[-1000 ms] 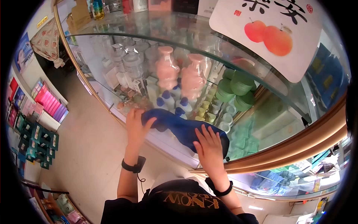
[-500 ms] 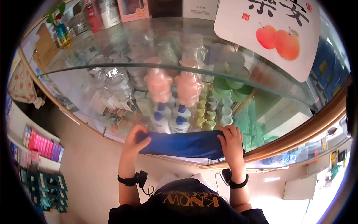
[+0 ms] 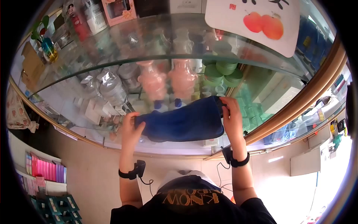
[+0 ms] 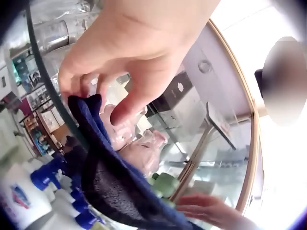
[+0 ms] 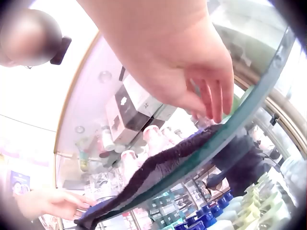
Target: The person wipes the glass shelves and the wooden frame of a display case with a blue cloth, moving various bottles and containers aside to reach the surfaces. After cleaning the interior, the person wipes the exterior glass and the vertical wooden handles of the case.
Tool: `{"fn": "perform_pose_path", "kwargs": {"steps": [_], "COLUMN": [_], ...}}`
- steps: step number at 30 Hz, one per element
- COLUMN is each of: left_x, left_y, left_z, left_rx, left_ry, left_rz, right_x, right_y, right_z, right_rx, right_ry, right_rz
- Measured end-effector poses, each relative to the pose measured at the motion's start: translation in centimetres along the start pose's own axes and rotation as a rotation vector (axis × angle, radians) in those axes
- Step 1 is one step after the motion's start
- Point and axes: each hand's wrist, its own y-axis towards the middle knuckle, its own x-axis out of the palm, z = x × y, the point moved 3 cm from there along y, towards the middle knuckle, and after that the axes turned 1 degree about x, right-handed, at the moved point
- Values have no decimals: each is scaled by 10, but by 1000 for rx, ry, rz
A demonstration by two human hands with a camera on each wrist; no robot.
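A dark blue cloth (image 3: 182, 121) is stretched between both hands above the glass counter. My left hand (image 3: 131, 130) pinches its left end between thumb and fingers. In the left wrist view the cloth (image 4: 110, 163) hangs from the left hand (image 4: 129, 62) and shows a dark, fuzzy underside. My right hand (image 3: 232, 117) pinches the far right corner, which stands higher than the left end. The right wrist view shows the right hand (image 5: 187, 76) with its fingertips at the cloth's edge.
Inside the glass case (image 3: 112, 62) stand pink bottles (image 3: 182, 78), green round jars (image 3: 223, 72) and wrapped clear containers (image 3: 111, 86). A white board with painted fruit (image 3: 263, 26) lies on the top at the right. Boxes (image 3: 119, 11) line the back. Shelves with pink packets (image 3: 44, 168) are at left.
The right hand first lay flat on the bunched cloth, then gripped its right end. The cloth was pulled straight between both hands, and now its right end is raised and wider.
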Motion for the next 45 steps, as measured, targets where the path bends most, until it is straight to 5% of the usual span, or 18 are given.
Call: {"fn": "perform_pose_path", "kwargs": {"steps": [1, 3, 5, 9, 11, 13, 15, 20, 25, 28, 31, 33, 36, 39, 43, 45], "left_x": [1, -3, -14, -29, -25, -24, -17, -8, -4, -11, -17, -16, -2, 7, 21, 29], "left_y": [0, 1, 6, 18, 14, 9, 2, -11, -25, -37, -57, -79, -106, -128, -139, -143], "left_z": [-9, -19, -29, -48, -38, -26, -21, 14, 58, 70, 70, 55, 44, 12, -14, -20], "left_rx": [58, 95, -105, -176, -224, -267, -311, -144, 21, 62, -128, -445, -663, -818, -898, -699], "left_ry": [172, 212, 157, 351, 410, 469, 20, -174, -202, -159, -90, -141, -469, -783, -913, -721], "left_rz": [43, 115, 181, 210, 189, 164, 33, 141, 281, 252, 125, -106, -429, -556, -598, -672], "right_x": [-10, -23, -27, -10, 15, 36, 39, 9, -29, -52, -70, -73, -79, -79, -80, -81], "right_y": [-4, -14, -12, 11, 16, 14, 15, 11, 2, -5, -3, -2, 0, -1, -5, -7], "right_z": [4, 21, 27, 27, 35, 45, 48, 46, 38, 22, -10, -16, -39, -45, -62, -70], "right_rx": [-6, 347, 353, 304, 334, 250, 159, 270, 366, 364, 405, 378, 389, 291, 182, 154], "right_ry": [-3, 85, 70, -110, -334, -310, -289, 72, 223, 643, 814, 879, 917, 850, 839, 830], "right_rz": [4, -1, 24, -55, -343, -293, -246, -82, -194, -105, 4, 11, 36, -47, -45, -64]}}
